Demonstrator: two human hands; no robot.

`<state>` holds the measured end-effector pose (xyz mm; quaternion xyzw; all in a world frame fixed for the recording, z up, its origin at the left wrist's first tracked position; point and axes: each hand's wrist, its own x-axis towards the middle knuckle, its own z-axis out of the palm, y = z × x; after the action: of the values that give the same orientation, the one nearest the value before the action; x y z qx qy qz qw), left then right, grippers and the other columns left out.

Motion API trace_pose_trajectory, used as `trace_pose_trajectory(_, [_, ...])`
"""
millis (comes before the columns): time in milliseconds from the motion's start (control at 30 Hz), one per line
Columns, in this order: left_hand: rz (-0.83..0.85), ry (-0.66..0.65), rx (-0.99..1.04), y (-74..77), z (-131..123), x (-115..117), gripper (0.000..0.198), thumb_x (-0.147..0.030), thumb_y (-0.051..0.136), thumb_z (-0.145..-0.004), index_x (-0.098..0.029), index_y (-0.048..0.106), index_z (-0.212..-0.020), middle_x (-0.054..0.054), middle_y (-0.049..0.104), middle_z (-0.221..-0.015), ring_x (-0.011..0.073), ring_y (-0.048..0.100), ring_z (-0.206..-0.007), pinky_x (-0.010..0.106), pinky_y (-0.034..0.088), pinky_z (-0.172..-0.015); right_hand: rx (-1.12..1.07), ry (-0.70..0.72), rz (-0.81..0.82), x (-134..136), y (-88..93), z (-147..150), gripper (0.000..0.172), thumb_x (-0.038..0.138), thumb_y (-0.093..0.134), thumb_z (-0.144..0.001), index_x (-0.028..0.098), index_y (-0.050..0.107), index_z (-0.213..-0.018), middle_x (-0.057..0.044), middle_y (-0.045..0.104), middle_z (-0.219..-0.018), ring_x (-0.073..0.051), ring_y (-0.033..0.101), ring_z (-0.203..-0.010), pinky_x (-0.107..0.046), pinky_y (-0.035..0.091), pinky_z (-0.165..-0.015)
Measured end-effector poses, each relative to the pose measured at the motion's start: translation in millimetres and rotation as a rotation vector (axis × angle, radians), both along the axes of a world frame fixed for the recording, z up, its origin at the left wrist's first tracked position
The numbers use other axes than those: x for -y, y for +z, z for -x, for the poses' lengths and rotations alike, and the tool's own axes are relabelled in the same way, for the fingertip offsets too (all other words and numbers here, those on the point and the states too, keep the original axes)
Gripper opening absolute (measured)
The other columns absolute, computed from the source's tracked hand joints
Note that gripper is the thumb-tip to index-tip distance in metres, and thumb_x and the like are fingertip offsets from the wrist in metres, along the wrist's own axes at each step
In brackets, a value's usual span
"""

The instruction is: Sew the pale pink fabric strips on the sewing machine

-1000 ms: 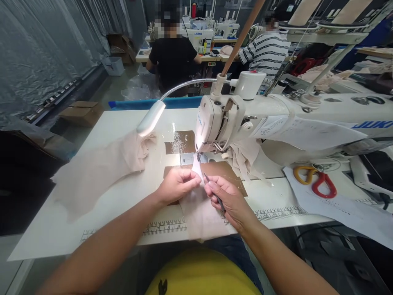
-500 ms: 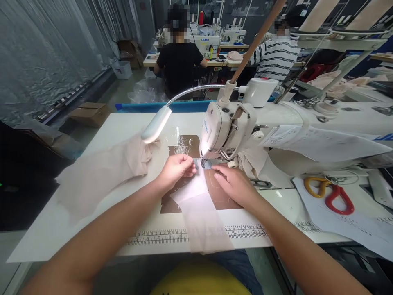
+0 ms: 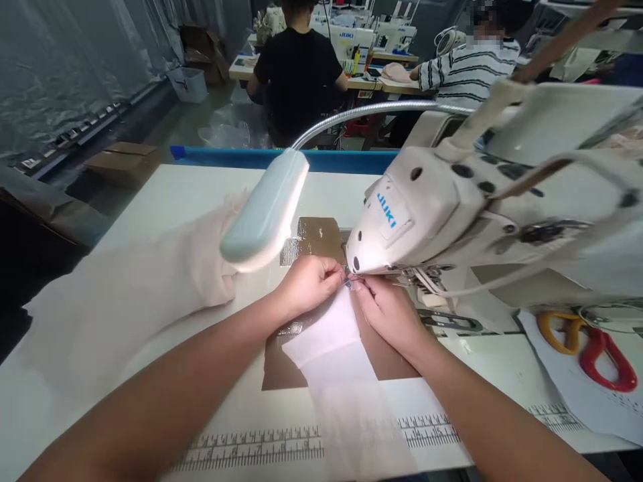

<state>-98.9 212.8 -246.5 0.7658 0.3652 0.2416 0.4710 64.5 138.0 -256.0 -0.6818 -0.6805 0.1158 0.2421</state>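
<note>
My left hand is closed, thumb and fingers pinched together beside the needle area of the white sewing machine. Facing it from the other side, my right hand has its thumb and index finger pinched, tips nearly meeting the left ones. Whatever sits between the fingertips is too small to make out. Under the needle area starts a sheer pale fabric strip, which runs toward me over a brown patch and the table's front edge.
A lit lamp on a bendable neck hangs left of the machine head. Bunched pale fabric lies left. Red-handled scissors and a yellow handle rest on paper at right. A printed ruler runs along the front. Two people sit beyond.
The view has moved closer to the machine. My right hand has gone from lying with fingers stretched to a pinch at the needle area, close to my left fingertips.
</note>
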Motion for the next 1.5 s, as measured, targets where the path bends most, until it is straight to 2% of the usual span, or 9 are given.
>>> trace_pose_trajectory(100, [-0.104, -0.025, -0.037, -2.0, -1.3, -1.6, 0.024, -0.023, 0.051, -0.085, -0.016, 0.059, -0.063, -0.004, 0.053, -0.057, 0.0088, 0.045, -0.054, 0.020, 0.032, -0.053, 0.019, 0.016, -0.075, -0.7, -3.1, -3.4, 0.026, 0.029, 0.041, -0.091, 0.020, 0.066, -0.094, -0.008, 0.072, -0.091, -0.024, 0.066, -0.087, -0.034, 0.050, -0.077])
trace_pose_trajectory(300, [-0.326, -0.082, -0.055, -11.9, -0.1, -6.2, 0.021, -0.026, 0.051, -0.088, -0.019, 0.067, -0.076, -0.001, 0.061, -0.077, 0.0124, 0.055, -0.069, 0.024, 0.040, -0.065, 0.076, 0.073, -0.137, -0.7, -3.9, -5.8, 0.024, 0.029, 0.042, -0.092, 0.019, 0.064, -0.092, -0.009, 0.072, -0.093, -0.025, 0.066, -0.090, -0.036, 0.050, -0.080])
trace_pose_trajectory(467, [-0.303, -0.074, -0.079, -9.5, 0.1, -4.4, 0.019, -0.021, 0.052, -0.087, -0.018, 0.065, -0.073, 0.000, 0.059, -0.074, 0.0124, 0.053, -0.066, 0.024, 0.042, -0.066, 0.076, 0.108, -0.152, -1.2, -2.2, -5.7, 0.023, 0.028, 0.043, -0.092, 0.020, 0.065, -0.092, -0.007, 0.072, -0.092, -0.025, 0.066, -0.088, -0.038, 0.050, -0.083])
trace_pose_trajectory(633, [-0.277, -0.052, -0.091, -4.3, -1.4, -0.9, 0.018, -0.017, 0.054, -0.085, -0.016, 0.063, -0.070, 0.000, 0.058, -0.072, 0.0123, 0.053, -0.066, 0.023, 0.040, -0.062, 0.045, 0.090, -0.125, -0.5, -5.3, -7.7, 0.021, 0.028, 0.045, -0.090, 0.022, 0.065, -0.092, -0.006, 0.073, -0.092, -0.025, 0.068, -0.086, -0.038, 0.052, -0.079])
trace_pose_trajectory(867, [-0.324, -0.059, -0.147, -12.1, 0.7, -2.3, 0.022, -0.021, 0.048, -0.087, -0.018, 0.067, -0.075, 0.001, 0.061, -0.074, 0.0156, 0.056, -0.072, 0.026, 0.040, -0.064, 0.034, 0.105, -0.132, 0.9, -8.9, -9.2, 0.021, 0.029, 0.047, -0.090, 0.024, 0.065, -0.101, -0.005, 0.072, -0.098, -0.023, 0.066, -0.094, -0.037, 0.051, -0.085])
trace_pose_trajectory(1500, [-0.333, -0.038, -0.108, -14.3, 0.5, 0.2, 0.023, -0.020, 0.049, -0.086, -0.019, 0.068, -0.073, 0.000, 0.059, -0.071, 0.0144, 0.055, -0.070, 0.025, 0.040, -0.064, 0.058, 0.089, -0.105, 1.6, -7.5, -8.8, 0.020, 0.031, 0.047, -0.091, 0.023, 0.064, -0.099, -0.004, 0.072, -0.098, -0.022, 0.066, -0.094, -0.036, 0.050, -0.086])
